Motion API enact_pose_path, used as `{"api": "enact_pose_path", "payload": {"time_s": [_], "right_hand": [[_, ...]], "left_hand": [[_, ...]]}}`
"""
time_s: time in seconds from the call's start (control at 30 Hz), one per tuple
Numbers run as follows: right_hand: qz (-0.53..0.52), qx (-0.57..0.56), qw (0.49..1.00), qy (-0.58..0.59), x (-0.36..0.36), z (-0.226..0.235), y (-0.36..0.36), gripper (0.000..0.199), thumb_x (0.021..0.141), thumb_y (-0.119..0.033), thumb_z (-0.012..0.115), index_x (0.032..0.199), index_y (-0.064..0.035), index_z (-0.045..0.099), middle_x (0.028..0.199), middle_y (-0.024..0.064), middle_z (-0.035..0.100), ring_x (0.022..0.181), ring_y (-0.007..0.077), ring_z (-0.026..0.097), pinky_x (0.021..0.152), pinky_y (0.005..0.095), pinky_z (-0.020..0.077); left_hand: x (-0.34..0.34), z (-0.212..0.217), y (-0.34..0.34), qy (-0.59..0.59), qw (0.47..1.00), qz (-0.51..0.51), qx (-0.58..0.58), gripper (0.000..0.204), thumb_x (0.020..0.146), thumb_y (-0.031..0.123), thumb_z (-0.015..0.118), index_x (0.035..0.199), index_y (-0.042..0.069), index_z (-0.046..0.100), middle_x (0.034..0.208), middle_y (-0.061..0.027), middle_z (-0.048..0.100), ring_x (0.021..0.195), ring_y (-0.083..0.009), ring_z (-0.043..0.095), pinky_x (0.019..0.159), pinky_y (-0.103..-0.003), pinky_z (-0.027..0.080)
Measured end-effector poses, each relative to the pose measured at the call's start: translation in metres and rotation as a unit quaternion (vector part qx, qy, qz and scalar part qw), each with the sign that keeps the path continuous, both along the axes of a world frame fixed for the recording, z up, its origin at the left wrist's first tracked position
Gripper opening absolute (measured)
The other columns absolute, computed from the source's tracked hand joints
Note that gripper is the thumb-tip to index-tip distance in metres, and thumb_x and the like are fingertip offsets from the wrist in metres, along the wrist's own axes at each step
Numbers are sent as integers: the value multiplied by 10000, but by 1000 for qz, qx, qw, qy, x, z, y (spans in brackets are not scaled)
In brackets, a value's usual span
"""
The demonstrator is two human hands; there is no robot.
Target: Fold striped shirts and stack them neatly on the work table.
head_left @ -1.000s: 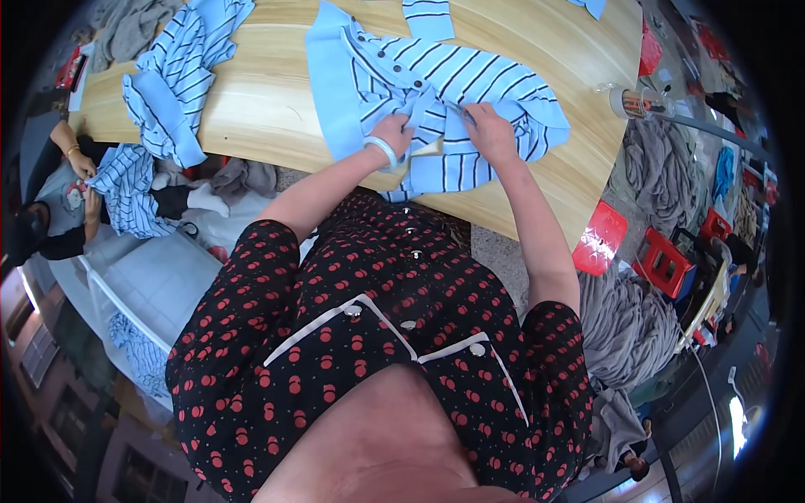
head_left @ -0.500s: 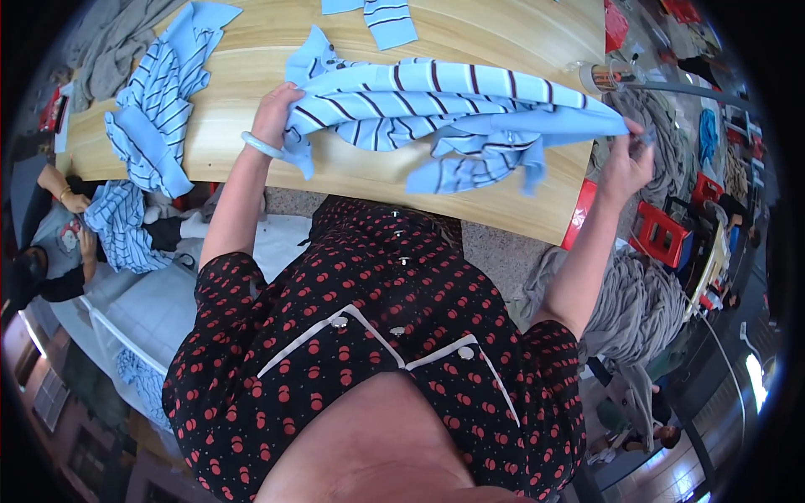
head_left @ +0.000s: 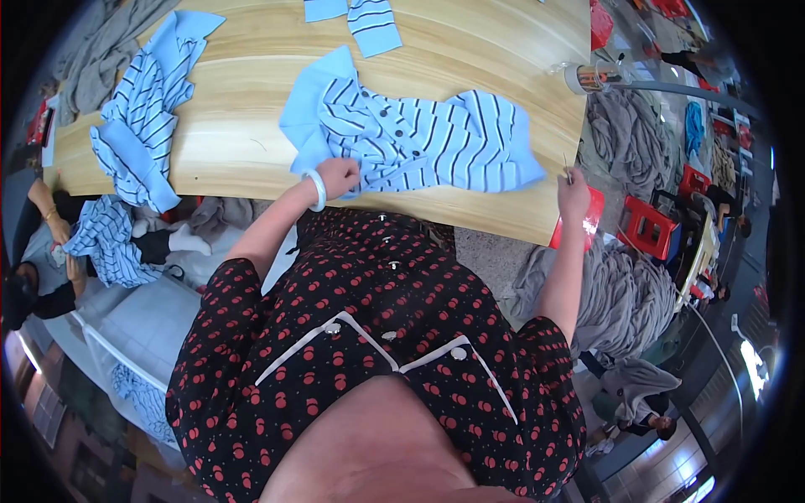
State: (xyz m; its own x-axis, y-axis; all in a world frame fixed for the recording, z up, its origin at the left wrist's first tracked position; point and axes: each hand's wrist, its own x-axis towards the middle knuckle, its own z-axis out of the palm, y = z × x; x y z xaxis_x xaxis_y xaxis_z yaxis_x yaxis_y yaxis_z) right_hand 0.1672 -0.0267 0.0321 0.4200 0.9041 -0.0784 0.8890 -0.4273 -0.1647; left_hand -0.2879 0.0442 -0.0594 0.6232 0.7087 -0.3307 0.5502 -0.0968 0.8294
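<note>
A light-blue striped knit garment (head_left: 436, 138) with dark buttons lies bunched on the wooden table (head_left: 243, 101), near its front edge. My left hand (head_left: 339, 175), with a pale bangle at the wrist, is closed on the garment's near edge. Beyond the garment's right end, my right hand (head_left: 573, 197) is raised by the table's corner, apart from the cloth. Its fingers are closed round a small thin metal tool (head_left: 569, 173); most of it is hidden, so its exact kind is unclear.
Another blue striped garment (head_left: 142, 117) lies at the table's left, and striped pieces (head_left: 373, 25) at the far edge. A clear cup of tools (head_left: 587, 79) stands far right. Grey cloth heaps (head_left: 608, 289) and a red stool (head_left: 647, 228) are right. A co-worker's hand (head_left: 57, 228) handles striped cloth at left.
The garment, stretched between both hands before, now lies on the table. My right hand has let go of its end and moved down and left; my left hand has moved right and nearer me.
</note>
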Motion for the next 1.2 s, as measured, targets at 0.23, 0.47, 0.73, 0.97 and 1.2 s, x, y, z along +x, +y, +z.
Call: {"api": "enact_pose_path", "payload": {"time_s": [0.23,0.47,0.73,0.97,1.2], "right_hand": [[-90,46,994,45,-3,-54,70,397,807,-405,413,1011,-72,483,873,185,561,824,319,542,702,377,412],[-85,49,995,6,38,-110,126,355,771,-295,463,1044,-70,485,881,186,515,810,340,504,715,429,399],[-31,89,995,-37,87,-147,164,293,712,-212,534,964,-63,542,767,181,539,767,338,507,662,422,405],[50,178,982,-46,94,-139,174,298,701,-232,554,936,-48,557,835,181,551,811,330,498,720,409,396],[227,30,886,403,-138,-31,119,193,784,-128,493,938,-25,545,969,82,558,882,212,525,763,276,396]], "left_hand": [[11,6,51,47,961,256,95,238,738,260,509,691,29,539,666,-164,559,657,-323,543,587,-359,428],[58,7,117,290,906,303,60,535,696,518,501,658,-14,542,746,-196,582,755,-342,555,678,-385,435],[43,-38,146,416,900,125,-22,527,690,451,462,836,-38,593,884,-239,553,857,-346,537,762,-363,411],[37,-14,143,177,820,462,-287,303,710,258,569,848,-11,548,700,-70,581,572,-173,565,468,-240,482],[-8,1,122,37,817,434,-379,287,714,281,598,802,11,553,684,-68,579,542,-137,557,459,-216,460]]}}
